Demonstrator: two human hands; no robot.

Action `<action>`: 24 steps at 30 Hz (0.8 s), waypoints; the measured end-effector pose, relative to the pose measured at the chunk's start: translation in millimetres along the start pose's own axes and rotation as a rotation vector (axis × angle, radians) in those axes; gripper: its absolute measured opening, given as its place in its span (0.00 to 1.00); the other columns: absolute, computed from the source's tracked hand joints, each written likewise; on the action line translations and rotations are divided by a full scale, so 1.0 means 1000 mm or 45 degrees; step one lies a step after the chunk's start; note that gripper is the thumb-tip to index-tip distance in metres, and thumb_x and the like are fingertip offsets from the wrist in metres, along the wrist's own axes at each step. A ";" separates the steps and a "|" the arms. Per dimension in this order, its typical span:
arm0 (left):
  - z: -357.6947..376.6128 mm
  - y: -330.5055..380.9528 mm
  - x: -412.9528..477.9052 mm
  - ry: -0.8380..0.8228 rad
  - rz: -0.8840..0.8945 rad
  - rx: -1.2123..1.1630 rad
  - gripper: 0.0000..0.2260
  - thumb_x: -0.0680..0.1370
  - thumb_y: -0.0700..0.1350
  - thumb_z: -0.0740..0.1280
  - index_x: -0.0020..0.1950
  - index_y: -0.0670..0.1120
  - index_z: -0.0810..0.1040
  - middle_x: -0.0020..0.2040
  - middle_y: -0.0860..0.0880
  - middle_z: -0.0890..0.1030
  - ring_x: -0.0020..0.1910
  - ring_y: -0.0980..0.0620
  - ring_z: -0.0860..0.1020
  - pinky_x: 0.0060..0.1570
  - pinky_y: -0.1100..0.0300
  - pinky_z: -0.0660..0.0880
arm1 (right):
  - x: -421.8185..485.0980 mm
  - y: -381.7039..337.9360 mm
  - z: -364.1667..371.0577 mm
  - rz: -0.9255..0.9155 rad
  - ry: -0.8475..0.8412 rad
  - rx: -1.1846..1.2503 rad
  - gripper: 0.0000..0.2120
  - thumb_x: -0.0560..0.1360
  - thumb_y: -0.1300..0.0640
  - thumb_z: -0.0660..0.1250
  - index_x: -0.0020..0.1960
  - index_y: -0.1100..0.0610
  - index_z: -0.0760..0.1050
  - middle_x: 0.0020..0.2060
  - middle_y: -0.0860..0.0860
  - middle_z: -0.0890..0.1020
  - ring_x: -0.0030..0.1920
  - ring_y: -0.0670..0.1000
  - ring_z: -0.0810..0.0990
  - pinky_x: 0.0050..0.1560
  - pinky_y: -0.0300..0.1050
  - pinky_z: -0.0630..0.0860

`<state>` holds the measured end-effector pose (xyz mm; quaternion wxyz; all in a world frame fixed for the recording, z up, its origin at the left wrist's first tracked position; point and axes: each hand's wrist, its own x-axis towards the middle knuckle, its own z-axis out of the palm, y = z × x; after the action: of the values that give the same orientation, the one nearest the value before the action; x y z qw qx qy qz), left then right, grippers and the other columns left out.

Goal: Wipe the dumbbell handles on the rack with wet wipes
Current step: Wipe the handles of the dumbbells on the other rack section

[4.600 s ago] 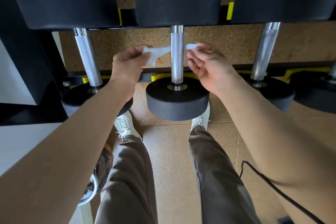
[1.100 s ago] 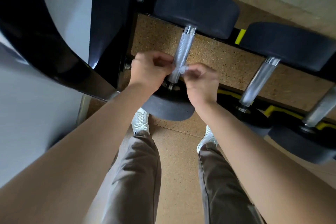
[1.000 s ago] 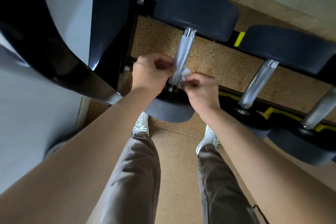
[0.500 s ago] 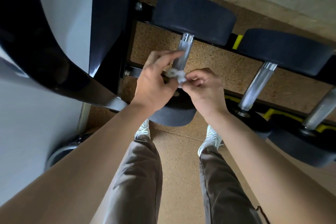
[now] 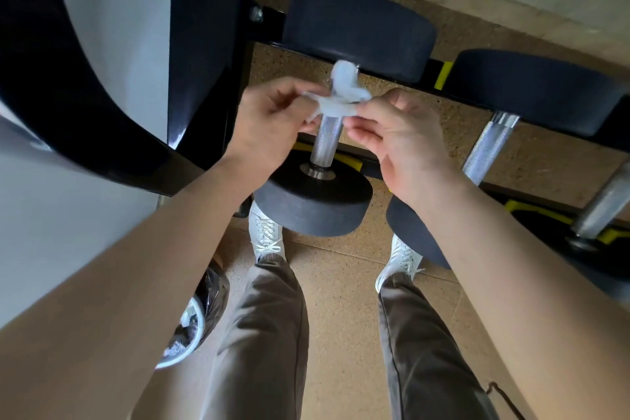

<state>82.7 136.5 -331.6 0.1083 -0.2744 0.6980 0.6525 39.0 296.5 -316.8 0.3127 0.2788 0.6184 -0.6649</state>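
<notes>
Where the rack ends on the left: a black rack post [image 5: 208,44] stands upright, with a curved black frame [image 5: 68,95] and a pale panel [image 5: 112,10] further left.
Bin: a round bin [image 5: 197,314] with a black liner sits on the floor [image 5: 341,283] low on the left, partly hidden by the left forearm.
Left hand: the left hand [image 5: 272,123] is raised just left of the first handle, fingers curled, pinching the left end of the wipe.
Wipe: the wipe [image 5: 341,92] is bunched and twisted. It stretches between the two hands across the upper part of the bar, close under the far weight, and one tuft sticks up. Whether it passes behind the bar cannot be told.
First handle: the first handle [image 5: 325,143] is a knurled metal bar, bare below the wipe. It runs down into the near weight [image 5: 313,204], and the far weight [image 5: 358,31] rests on the rack's back rail.
Right hand: the right hand [image 5: 399,140] is just right of the same bar, thumb and fingers pinching the wipe's right end. The two hands are near each other but apart, with the bar between them.
Shoes: white shoes [image 5: 264,235] stand on the floor below the near weights.
Second handle: the second handle [image 5: 487,150] lies to the right, untouched.
Third handle: the third handle [image 5: 603,204] sits at the right edge, partly cut off.
</notes>
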 end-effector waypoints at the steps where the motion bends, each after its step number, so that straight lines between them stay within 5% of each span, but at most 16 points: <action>1: 0.000 -0.002 0.000 0.055 -0.063 -0.051 0.09 0.80 0.34 0.67 0.48 0.46 0.83 0.40 0.49 0.84 0.41 0.55 0.83 0.44 0.62 0.80 | 0.001 0.002 -0.002 -0.023 0.034 -0.018 0.12 0.74 0.68 0.70 0.37 0.58 0.71 0.38 0.60 0.83 0.38 0.52 0.83 0.41 0.43 0.80; 6: 0.004 -0.001 -0.007 0.201 -0.345 -0.497 0.07 0.81 0.35 0.64 0.48 0.44 0.80 0.38 0.49 0.83 0.41 0.51 0.83 0.45 0.58 0.80 | 0.001 0.014 -0.009 -0.124 -0.019 -0.225 0.13 0.73 0.70 0.66 0.48 0.55 0.82 0.41 0.54 0.84 0.39 0.49 0.79 0.40 0.42 0.77; 9: 0.006 0.004 -0.011 0.178 -0.474 -0.617 0.06 0.81 0.39 0.65 0.48 0.45 0.80 0.43 0.46 0.83 0.44 0.47 0.84 0.46 0.55 0.82 | -0.002 0.016 -0.009 -0.105 -0.057 -0.268 0.15 0.74 0.70 0.65 0.43 0.54 0.84 0.40 0.52 0.85 0.42 0.50 0.81 0.41 0.43 0.78; 14: 0.007 0.006 -0.015 0.068 -0.519 -0.623 0.06 0.82 0.47 0.67 0.49 0.46 0.79 0.46 0.47 0.85 0.46 0.48 0.85 0.43 0.56 0.82 | -0.012 0.014 -0.004 -0.083 -0.245 -0.145 0.08 0.74 0.73 0.68 0.47 0.63 0.82 0.45 0.62 0.84 0.43 0.55 0.82 0.45 0.44 0.79; 17: 0.005 0.006 -0.017 -0.017 -0.481 -0.630 0.03 0.79 0.39 0.69 0.51 0.42 0.81 0.45 0.44 0.86 0.42 0.49 0.86 0.40 0.62 0.82 | -0.014 0.011 -0.002 -0.136 -0.146 -0.105 0.07 0.73 0.72 0.71 0.43 0.62 0.77 0.48 0.65 0.83 0.41 0.56 0.84 0.45 0.46 0.81; 20: 0.000 0.003 -0.017 0.018 -0.477 -0.563 0.07 0.75 0.35 0.72 0.52 0.40 0.84 0.44 0.44 0.87 0.40 0.51 0.86 0.39 0.67 0.81 | -0.010 0.011 -0.005 -0.149 -0.002 -0.168 0.10 0.73 0.68 0.72 0.41 0.57 0.74 0.43 0.58 0.85 0.39 0.51 0.85 0.43 0.44 0.81; 24: -0.007 0.003 -0.006 0.170 -0.454 -0.580 0.10 0.73 0.35 0.74 0.54 0.39 0.84 0.48 0.43 0.87 0.44 0.49 0.86 0.43 0.66 0.81 | -0.001 0.011 -0.007 -0.095 0.090 0.126 0.08 0.74 0.71 0.70 0.49 0.61 0.78 0.42 0.55 0.85 0.39 0.49 0.82 0.42 0.41 0.78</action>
<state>87.0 131.5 -325.2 0.1108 -0.4522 0.4800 0.7436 47.4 303.0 -323.9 0.2515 0.2941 0.6054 -0.6956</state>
